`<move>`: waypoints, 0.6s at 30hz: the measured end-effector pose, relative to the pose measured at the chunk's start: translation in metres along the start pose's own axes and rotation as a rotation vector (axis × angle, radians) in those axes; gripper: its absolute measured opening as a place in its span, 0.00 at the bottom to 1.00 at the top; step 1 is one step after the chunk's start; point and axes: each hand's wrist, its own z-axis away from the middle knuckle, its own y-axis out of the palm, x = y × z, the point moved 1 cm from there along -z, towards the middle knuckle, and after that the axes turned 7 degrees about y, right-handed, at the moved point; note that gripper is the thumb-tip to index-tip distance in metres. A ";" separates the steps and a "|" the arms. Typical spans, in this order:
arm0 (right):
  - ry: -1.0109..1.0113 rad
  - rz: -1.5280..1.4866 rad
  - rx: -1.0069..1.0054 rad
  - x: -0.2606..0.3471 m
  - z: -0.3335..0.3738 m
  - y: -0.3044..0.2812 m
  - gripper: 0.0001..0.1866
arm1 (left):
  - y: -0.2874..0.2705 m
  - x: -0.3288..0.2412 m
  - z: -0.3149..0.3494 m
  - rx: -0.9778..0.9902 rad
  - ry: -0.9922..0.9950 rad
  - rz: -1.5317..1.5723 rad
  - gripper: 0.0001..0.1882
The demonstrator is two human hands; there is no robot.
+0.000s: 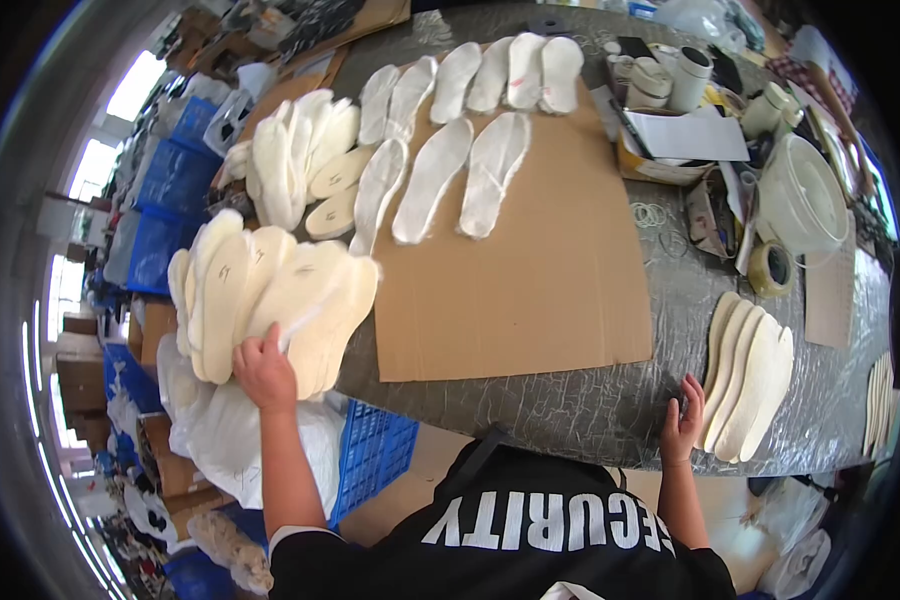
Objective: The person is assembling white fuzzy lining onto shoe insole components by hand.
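My left hand (265, 372) is at the lower edge of a pile of cream insoles (305, 285) on the left, its fingers closed on an insole there; the thumb side is partly hidden. Some of these insoles carry small dark marks. My right hand (682, 425) rests at the table's near edge on the right, fingers loosely bent and apart, holding nothing. Beside it lies a fanned stack of cream insoles (750, 380). White fluffy insoles (495, 175) lie in two rows on a brown cardboard sheet (515, 310) in front of me.
Another insole heap (295, 155) sits farther back left. At the back right are a cardboard box with white paper (685, 135), jars (690, 78), a white bucket (802, 195) and a tape roll (770, 268). A blue crate (375, 455) and white plastic bags (220, 440) stand below left.
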 end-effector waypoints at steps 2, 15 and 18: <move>-0.029 0.019 0.007 0.008 -0.004 -0.003 0.14 | 0.024 0.015 0.009 0.068 0.003 0.039 0.16; -0.025 0.041 0.008 0.069 -0.019 0.024 0.07 | 0.131 -0.245 -0.129 0.575 -1.028 1.883 0.08; -0.057 0.037 0.068 0.086 -0.013 0.034 0.07 | 0.141 -0.267 -0.153 0.613 -1.309 1.918 0.05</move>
